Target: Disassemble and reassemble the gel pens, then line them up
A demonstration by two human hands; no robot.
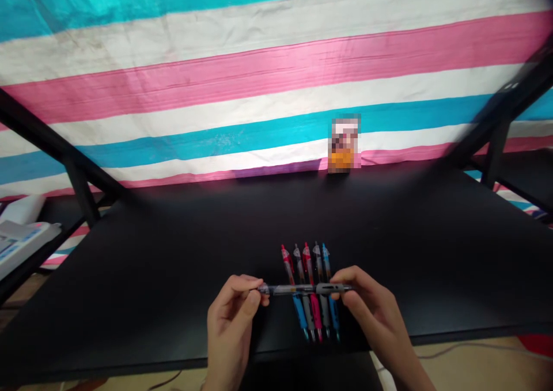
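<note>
Left hand (231, 327) and right hand (371, 310) narrowly grip a slim grey pen (298, 289); slipping could knock the five coloured pens (316, 316) at 6 o'clock

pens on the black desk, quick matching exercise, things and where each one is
1 grey retractable pen
2 five blue, grey and pink pens
3 blurred orange-based packet
4 pink, white and blue striped cloth

A behind the black desk
B lying side by side
C held by left hand and right hand
D at the desk's far edge

1C 2B 3D 4A
</note>
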